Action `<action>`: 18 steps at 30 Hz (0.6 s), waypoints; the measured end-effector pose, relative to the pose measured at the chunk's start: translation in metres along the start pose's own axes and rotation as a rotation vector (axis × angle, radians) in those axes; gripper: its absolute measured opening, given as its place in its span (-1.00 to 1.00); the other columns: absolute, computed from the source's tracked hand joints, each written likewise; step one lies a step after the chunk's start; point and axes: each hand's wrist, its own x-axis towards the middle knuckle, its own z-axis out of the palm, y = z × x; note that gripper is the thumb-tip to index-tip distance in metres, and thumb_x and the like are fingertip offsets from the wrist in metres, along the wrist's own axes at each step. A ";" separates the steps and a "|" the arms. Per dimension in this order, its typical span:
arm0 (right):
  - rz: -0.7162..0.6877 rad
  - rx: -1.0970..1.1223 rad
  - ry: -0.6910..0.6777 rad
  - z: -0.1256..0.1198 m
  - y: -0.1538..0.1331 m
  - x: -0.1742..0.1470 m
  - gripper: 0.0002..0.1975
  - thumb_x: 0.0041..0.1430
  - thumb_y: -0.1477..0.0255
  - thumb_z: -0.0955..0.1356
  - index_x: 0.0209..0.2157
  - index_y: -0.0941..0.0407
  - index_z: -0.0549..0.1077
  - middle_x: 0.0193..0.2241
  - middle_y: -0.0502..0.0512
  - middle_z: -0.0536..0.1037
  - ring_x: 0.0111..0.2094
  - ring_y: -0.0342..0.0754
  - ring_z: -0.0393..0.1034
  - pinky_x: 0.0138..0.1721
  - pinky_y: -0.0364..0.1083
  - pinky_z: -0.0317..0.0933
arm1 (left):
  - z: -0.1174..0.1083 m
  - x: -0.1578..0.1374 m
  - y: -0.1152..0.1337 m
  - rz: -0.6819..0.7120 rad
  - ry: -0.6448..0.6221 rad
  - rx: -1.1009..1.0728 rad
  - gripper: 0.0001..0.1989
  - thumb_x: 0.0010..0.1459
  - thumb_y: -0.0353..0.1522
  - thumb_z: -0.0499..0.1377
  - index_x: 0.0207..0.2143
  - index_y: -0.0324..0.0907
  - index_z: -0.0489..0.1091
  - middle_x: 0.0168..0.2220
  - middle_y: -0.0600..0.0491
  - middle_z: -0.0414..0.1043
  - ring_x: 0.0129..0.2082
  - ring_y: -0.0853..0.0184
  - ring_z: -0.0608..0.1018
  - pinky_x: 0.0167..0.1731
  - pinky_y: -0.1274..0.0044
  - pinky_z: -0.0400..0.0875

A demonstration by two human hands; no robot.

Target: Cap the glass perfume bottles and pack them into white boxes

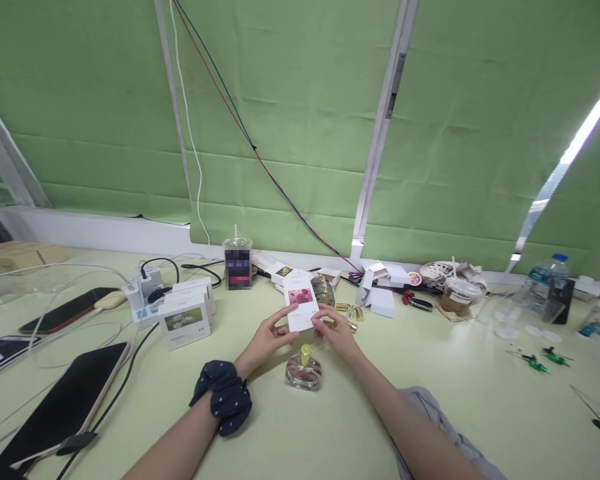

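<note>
A white box with a pink flower picture (301, 303) is held up between both hands, over the middle of the table. My left hand (269, 339) grips its left side, thumb along the lower edge. At the lower right corner, my right hand (334, 331) pinches the box with its fingertips. Just below stands a clear glass perfume bottle (303, 373) with a gold cap, apart from both hands. Partly hidden behind the box is a rounded patterned glass bottle (323, 288), with several small gold caps (351, 311) lying beside it.
White flower-print boxes (185, 323) stand in a row at the left, near chargers, cables and a tablet (70, 400). Opened white cartons (377, 293) lie behind at the right. Farther right are an iced drink cup (459, 297), a water bottle (547, 280) and small green-and-black parts (535, 363).
</note>
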 end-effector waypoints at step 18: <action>-0.176 -0.421 0.007 0.009 0.014 -0.005 -0.79 -0.05 0.46 0.38 -0.49 0.06 0.21 -0.40 0.02 0.36 -0.36 -0.04 0.32 -0.35 -0.07 0.25 | 0.004 -0.002 -0.007 0.153 0.004 0.351 -0.64 0.10 -0.21 0.20 -0.07 -0.10 0.28 -0.02 -0.04 0.23 0.06 0.20 0.33 0.06 0.38 0.24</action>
